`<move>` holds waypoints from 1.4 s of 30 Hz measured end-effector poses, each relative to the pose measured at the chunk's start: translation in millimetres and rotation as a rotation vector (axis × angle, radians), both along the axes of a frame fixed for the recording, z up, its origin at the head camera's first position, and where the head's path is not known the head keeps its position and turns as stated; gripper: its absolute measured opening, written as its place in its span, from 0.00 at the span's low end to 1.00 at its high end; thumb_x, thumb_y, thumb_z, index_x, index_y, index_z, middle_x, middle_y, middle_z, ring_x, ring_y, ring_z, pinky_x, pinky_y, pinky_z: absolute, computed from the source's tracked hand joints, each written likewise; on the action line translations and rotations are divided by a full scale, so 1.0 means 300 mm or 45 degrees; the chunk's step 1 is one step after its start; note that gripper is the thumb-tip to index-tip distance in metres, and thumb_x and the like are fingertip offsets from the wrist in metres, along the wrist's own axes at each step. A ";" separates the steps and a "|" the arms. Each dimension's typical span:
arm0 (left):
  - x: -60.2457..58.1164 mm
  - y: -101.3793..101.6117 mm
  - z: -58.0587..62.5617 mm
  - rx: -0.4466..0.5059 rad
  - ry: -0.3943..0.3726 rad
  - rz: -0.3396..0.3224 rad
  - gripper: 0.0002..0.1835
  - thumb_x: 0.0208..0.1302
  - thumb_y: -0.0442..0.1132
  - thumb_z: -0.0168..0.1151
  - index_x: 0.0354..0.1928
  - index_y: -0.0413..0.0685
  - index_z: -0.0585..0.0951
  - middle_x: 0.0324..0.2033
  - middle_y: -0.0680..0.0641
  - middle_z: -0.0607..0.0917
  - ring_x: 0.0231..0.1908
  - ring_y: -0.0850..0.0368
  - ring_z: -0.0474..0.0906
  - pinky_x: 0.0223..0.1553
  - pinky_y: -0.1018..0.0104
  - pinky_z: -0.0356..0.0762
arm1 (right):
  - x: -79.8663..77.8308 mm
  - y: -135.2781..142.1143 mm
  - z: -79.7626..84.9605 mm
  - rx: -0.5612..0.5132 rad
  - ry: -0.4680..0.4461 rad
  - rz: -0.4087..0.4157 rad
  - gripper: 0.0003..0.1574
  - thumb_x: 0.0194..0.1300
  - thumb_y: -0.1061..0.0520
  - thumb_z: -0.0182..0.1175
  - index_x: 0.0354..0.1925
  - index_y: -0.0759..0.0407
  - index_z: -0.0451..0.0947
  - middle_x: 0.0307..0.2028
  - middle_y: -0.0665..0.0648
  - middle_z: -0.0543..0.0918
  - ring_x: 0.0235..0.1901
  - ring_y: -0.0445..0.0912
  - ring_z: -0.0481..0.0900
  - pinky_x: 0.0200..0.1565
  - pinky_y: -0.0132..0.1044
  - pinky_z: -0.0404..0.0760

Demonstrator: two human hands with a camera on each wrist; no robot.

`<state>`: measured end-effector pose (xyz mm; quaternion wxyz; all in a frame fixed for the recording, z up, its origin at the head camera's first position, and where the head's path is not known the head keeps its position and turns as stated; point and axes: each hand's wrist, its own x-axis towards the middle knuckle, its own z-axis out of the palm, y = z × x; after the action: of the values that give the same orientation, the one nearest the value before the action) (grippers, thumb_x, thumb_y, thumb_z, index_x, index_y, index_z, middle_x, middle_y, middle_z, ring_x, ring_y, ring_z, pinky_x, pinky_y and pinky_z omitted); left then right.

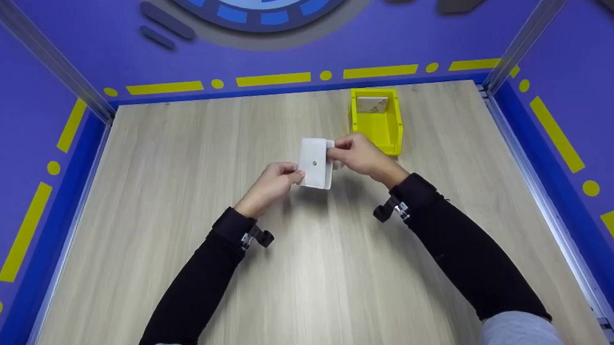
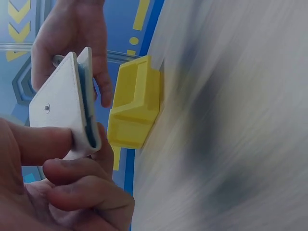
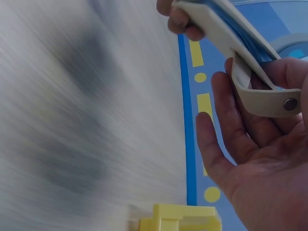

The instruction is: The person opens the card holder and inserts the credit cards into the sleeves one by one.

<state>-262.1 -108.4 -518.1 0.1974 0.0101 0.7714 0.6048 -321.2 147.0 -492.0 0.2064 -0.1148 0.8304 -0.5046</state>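
Note:
A small white card wallet (image 1: 314, 152) with a metal snap stud on its front is held up over the table between both hands. My left hand (image 1: 275, 181) pinches its folded spine side, thumb on the front cover and fingers behind. At the opposite, opening edge, my right hand (image 1: 362, 155) grips the wallet, thumb at the gap between the covers. In the right wrist view a closure strap (image 3: 262, 102) with a round snap (image 3: 290, 104) hangs loose beside the palm, unfastened. Blue-tinted inner sleeves (image 3: 236, 24) show between the covers, which stand slightly apart.
Behind the right hand stands a yellow bin (image 1: 398, 129), with a white patterned flat piece (image 1: 372, 105) leaning at its back. The wood-grain table (image 1: 181, 198) is bounded by blue walls (image 1: 270, 62) with yellow markings at the back and sides.

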 end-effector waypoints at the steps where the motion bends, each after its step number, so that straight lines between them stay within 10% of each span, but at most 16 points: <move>1: 0.001 -0.001 -0.001 -0.020 0.017 0.001 0.14 0.83 0.42 0.60 0.55 0.41 0.88 0.46 0.49 0.87 0.50 0.50 0.79 0.48 0.65 0.71 | 0.002 -0.002 0.002 0.025 0.013 -0.007 0.18 0.81 0.48 0.64 0.57 0.54 0.92 0.52 0.57 0.93 0.45 0.48 0.79 0.48 0.40 0.75; 6: 0.001 -0.011 0.000 -0.136 0.072 0.030 0.21 0.82 0.43 0.61 0.68 0.39 0.84 0.63 0.41 0.86 0.62 0.48 0.81 0.61 0.57 0.78 | 0.017 -0.018 0.012 0.193 0.110 -0.023 0.16 0.79 0.46 0.64 0.43 0.55 0.91 0.33 0.52 0.83 0.36 0.48 0.75 0.39 0.39 0.70; 18: 0.000 -0.035 0.016 -0.211 0.044 0.117 0.18 0.82 0.44 0.59 0.59 0.40 0.88 0.58 0.41 0.88 0.59 0.50 0.80 0.60 0.57 0.75 | 0.039 -0.044 0.040 0.530 0.131 -0.099 0.25 0.73 0.47 0.66 0.21 0.53 0.75 0.17 0.47 0.67 0.20 0.44 0.64 0.25 0.36 0.60; 34: -0.020 -0.045 -0.018 -0.378 0.066 0.159 0.27 0.73 0.52 0.70 0.66 0.43 0.82 0.49 0.45 0.86 0.44 0.55 0.82 0.43 0.67 0.77 | 0.052 -0.039 0.035 0.408 0.047 -0.099 0.20 0.75 0.45 0.63 0.29 0.56 0.85 0.29 0.52 0.84 0.30 0.45 0.77 0.32 0.35 0.71; 42: -0.033 -0.061 -0.043 -0.451 0.053 0.181 0.26 0.71 0.50 0.72 0.64 0.43 0.83 0.47 0.46 0.86 0.42 0.55 0.81 0.42 0.65 0.76 | 0.053 -0.031 0.003 0.353 -0.012 -0.071 0.24 0.76 0.45 0.62 0.24 0.53 0.77 0.24 0.49 0.74 0.27 0.44 0.70 0.30 0.35 0.65</move>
<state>-272.1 -126.8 -531.0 0.1370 -0.0669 0.8684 0.4718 -305.4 137.7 -491.2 0.2101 -0.0595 0.8941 -0.3910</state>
